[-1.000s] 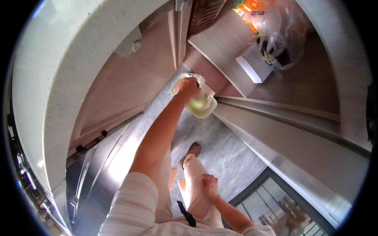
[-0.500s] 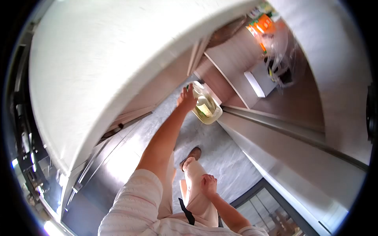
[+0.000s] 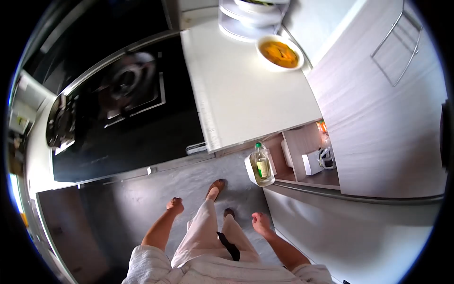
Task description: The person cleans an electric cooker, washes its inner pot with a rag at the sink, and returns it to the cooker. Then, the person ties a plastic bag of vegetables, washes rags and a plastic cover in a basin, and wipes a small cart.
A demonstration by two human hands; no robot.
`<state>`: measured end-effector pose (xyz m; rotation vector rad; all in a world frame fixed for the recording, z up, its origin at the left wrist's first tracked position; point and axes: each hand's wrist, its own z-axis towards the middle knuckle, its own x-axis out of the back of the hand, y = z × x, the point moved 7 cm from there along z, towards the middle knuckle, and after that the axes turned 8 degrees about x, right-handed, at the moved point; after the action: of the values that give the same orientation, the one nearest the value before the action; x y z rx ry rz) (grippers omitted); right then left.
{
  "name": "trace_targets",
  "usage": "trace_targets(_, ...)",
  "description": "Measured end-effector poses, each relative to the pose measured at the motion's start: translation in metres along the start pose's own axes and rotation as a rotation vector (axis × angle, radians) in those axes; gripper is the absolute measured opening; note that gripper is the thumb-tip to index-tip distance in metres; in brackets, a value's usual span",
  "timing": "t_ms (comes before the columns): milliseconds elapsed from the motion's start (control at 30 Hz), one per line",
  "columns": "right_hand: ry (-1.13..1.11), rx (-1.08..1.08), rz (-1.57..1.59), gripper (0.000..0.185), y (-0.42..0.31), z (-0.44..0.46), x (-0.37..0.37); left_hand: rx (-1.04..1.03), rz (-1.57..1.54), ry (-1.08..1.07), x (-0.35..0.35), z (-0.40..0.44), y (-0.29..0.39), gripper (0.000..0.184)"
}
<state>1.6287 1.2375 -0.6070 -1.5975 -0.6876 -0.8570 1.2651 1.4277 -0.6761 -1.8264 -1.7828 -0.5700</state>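
Both hands hang over the floor in front of my body. My left hand (image 3: 175,205) is at the left of my legs, its fingers curled in with nothing seen in them. On the right, my right hand (image 3: 261,222) is also loosely curled and looks empty. The nearest object to it is a whitish bin (image 3: 252,171) beside the open cabinet. In this bin stands a clear bottle (image 3: 261,163) with a green cap and a pale label. Neither hand touches the bin or the bottle.
A black cooktop (image 3: 175,118) lies at the left, with a dark pan (image 3: 61,120) at its far side. On the white counter (image 3: 255,104) are a bowl of orange food (image 3: 279,53) and a tiered rack (image 3: 236,31). The open cabinet holds a white box (image 3: 312,163) and a plastic bag (image 3: 326,158).
My left hand has left the bin and come back beside my legs. My right hand has moved off my thigh. The view has swung to show the cooktop and counter.
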Motion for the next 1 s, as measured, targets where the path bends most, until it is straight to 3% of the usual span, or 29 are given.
trace_targets(67,-0.070,0.087,0.014,0.012,-0.009,0.007,0.007,0.088,-0.144,0.073,-0.015,-0.021,-0.050,0.033)
trace_targets(267,-0.373,0.189,-0.046,0.012,-0.080,0.041,0.029,0.209,-0.605,0.096,-0.052,-0.117,-0.115,0.033)
trace_targets(333,-0.488,0.316,-0.055,0.015,-0.105,0.049,0.021,0.205,-0.702,0.132,-0.062,-0.151,-0.129,0.022)
trace_targets(467,-0.680,0.492,-0.166,0.014,-0.170,0.068,-0.012,0.294,-0.919,0.221,-0.116,-0.175,-0.189,0.019)
trace_targets(567,-0.787,0.601,-0.249,0.016,-0.239,0.074,-0.048,0.402,-1.002,0.224,-0.165,-0.206,-0.258,0.021)
trace_targets(600,-0.822,0.656,-0.283,0.017,-0.268,0.074,-0.064,0.411,-1.182,0.174,-0.210,-0.188,-0.279,0.026)
trace_targets(733,-0.992,0.719,-0.434,0.018,-0.372,0.068,-0.143,0.770,-1.363,0.164,-0.236,-0.295,-0.384,0.034)
trace_targets(800,-1.056,0.881,-0.464,0.017,-0.446,0.054,-0.182,0.896,-1.447,0.192,-0.276,-0.319,-0.434,0.034)
trace_targets(1000,-1.189,0.965,-0.319,0.016,-0.612,0.029,-0.302,1.212,-1.738,0.262,-0.340,-0.385,-0.527,0.031)
